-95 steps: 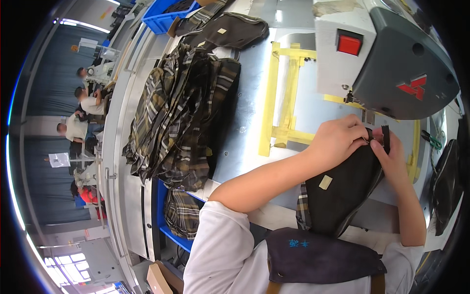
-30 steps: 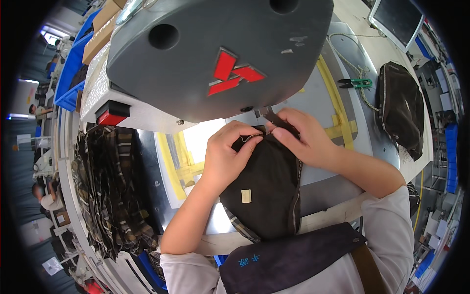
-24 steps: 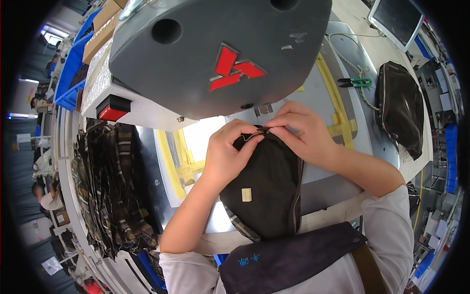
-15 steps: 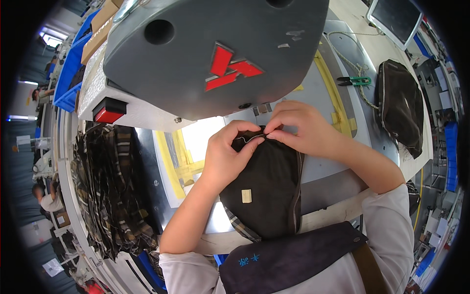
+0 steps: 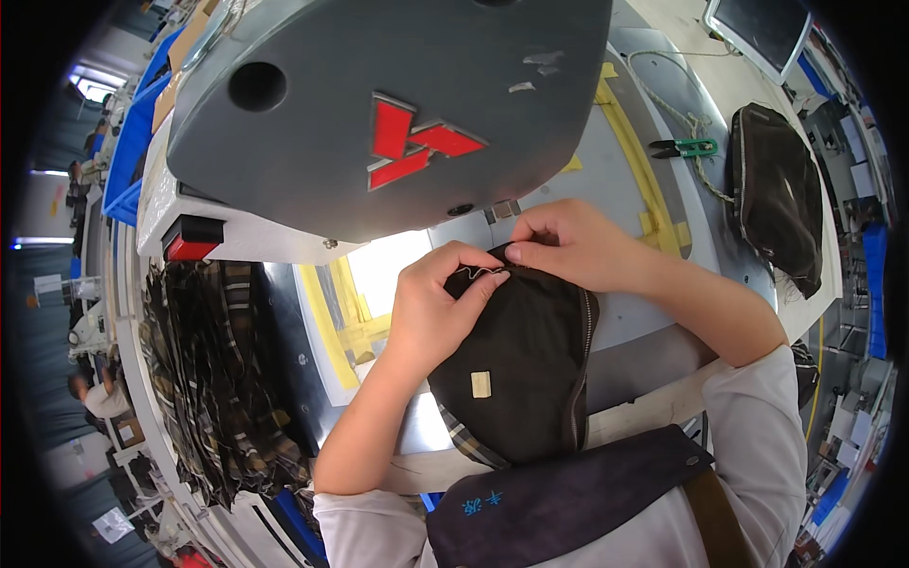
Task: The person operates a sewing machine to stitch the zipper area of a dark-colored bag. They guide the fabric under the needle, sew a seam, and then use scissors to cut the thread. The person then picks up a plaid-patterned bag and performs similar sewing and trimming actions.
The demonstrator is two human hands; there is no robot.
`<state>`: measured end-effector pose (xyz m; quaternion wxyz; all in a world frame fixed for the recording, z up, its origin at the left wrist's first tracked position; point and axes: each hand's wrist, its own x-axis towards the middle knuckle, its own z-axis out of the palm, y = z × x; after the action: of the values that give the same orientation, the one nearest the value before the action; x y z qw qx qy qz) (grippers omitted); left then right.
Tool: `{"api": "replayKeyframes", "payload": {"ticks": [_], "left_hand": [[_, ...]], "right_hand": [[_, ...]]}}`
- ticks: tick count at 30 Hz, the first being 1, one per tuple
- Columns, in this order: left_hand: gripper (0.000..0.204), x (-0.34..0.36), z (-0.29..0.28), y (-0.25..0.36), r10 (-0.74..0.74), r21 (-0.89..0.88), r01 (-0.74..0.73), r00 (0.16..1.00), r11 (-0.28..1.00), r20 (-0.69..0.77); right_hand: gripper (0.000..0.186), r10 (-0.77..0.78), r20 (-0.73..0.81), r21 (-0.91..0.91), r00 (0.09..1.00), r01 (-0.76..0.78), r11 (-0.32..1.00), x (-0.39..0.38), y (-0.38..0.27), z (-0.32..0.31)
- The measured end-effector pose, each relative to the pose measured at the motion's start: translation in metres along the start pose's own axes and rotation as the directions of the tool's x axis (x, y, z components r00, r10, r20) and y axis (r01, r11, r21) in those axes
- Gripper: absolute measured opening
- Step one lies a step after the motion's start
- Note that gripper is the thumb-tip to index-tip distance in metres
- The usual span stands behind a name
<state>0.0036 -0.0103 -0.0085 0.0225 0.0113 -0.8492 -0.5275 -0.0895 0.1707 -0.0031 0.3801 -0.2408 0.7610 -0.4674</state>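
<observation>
A dark brown fabric pouch [image 5: 516,350] hangs from both my hands in front of the machine head, a zipper running down its right edge and a small pale label on its face. My left hand [image 5: 437,298] pinches the top edge, where a wavy light-coloured thread or trim shows. Just right of it, my right hand [image 5: 573,248] grips the same edge between thumb and fingers. The fingertips of both hands are close together. Plaid cloth peeks out at the pouch's lower left.
The grey machine head [image 5: 379,114] looms above my hands. Stacked plaid fabric pieces [image 5: 218,369] lie at left. Toward the right are green-handled thread snips [image 5: 686,149] on a cord, another dark zippered pouch [image 5: 776,194] and a screen [image 5: 762,33]. Yellow tape [image 5: 634,142] marks the worktable.
My right hand's fingers have shifted slightly along the pouch's top edge and curled in more. The view has turned a little, so the machine head appears further left and higher.
</observation>
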Motion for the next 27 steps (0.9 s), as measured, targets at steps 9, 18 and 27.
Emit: {"api": "replayKeyframes", "payload": {"ticks": [9, 18, 27], "left_hand": [[0.013, 0.003, -0.003, -0.010, -0.149, -0.142, 0.156, 0.987, 0.977, 0.057], [0.013, 0.002, 0.006, -0.011, 0.408, 0.224, -0.376, 0.905, 0.899, -0.121], [0.019, 0.005, 0.004, -0.005, 0.017, -0.091, -0.022, 0.998, 0.996, -0.055]], "right_hand": [[0.014, -0.119, -0.135, 0.145, 0.984, 0.138, 0.980, -0.012, 0.013, 0.013], [0.015, -0.096, -0.250, 0.124, 0.963, 0.130, 0.984, -0.011, 0.010, 0.017], [0.015, -0.235, -0.247, 0.034, 0.940, 0.250, 0.968, -0.009, 0.015, 0.019]]}}
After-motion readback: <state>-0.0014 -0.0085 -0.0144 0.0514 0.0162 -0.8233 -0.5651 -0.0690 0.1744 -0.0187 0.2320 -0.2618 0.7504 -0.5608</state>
